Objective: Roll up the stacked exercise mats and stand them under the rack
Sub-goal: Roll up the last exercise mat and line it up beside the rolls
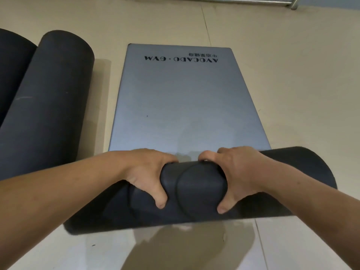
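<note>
A grey-blue exercise mat (179, 102) lies flat on the floor ahead of me, with black lettering at its far end. Its near end is wound into a thick dark roll (194, 188) lying across the bottom of the view. My left hand (148, 172) grips the roll left of its middle, fingers over the top and thumb on the near side. My right hand (239, 172) grips it right of the middle in the same way. A thin black band (178, 184) circles the roll between my hands.
Two rolled dark mats (48, 106) (11, 71) lie on the floor to the left of the flat mat. A metal rack rail (253, 1) runs along the top edge. The floor is pale tile (292, 84), with a shadow below the roll.
</note>
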Available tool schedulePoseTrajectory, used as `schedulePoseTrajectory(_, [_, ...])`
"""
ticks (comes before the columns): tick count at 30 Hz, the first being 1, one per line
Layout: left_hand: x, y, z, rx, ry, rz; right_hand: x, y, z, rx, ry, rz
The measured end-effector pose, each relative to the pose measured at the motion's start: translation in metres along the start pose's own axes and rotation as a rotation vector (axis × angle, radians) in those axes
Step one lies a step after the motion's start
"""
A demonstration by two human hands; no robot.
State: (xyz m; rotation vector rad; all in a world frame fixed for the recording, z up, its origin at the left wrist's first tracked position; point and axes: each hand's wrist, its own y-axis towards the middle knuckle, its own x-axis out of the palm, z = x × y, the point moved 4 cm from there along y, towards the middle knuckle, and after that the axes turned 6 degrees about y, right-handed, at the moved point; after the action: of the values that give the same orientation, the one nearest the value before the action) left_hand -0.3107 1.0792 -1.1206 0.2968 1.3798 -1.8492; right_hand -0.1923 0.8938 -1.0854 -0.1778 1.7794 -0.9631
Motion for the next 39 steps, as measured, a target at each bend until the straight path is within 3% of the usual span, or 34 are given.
schedulePoseTrajectory(3, [0.02,-0.003,0.003,0.031,-0.179,-0.171,0.012,0.002,0.005,-0.013,0.227,-0.209])
schedulePoseTrajectory(6, [0.029,-0.012,-0.003,0.04,-0.188,-0.088,0.021,0.02,0.012,-0.011,0.313,-0.276])
schedulePoseTrajectory(11, [-0.003,-0.042,0.01,0.074,0.214,0.294,-0.006,0.045,0.025,0.02,0.352,-0.173])
schedulePoseTrajectory(18, [0.056,-0.034,0.044,-0.137,0.554,0.267,-0.024,0.038,0.023,0.049,0.173,0.071])
schedulePoseTrajectory(22, [0.041,-0.025,0.028,-0.077,0.508,0.334,-0.024,0.004,0.013,0.017,0.107,0.237])
schedulePoseTrajectory(26, [0.001,-0.021,0.01,-0.038,0.336,0.337,-0.015,-0.015,-0.001,0.042,0.094,0.151])
schedulePoseTrajectory(30, [-0.013,-0.021,0.013,-0.018,0.229,0.25,-0.002,-0.009,-0.008,0.054,-0.009,0.214])
schedulePoseTrajectory(35, [-0.002,-0.027,0.026,0.027,0.146,0.204,-0.014,-0.016,-0.01,0.023,-0.056,0.136])
schedulePoseTrajectory(39, [0.005,-0.028,0.028,0.044,-0.054,0.034,-0.019,-0.017,-0.009,0.005,0.097,-0.054])
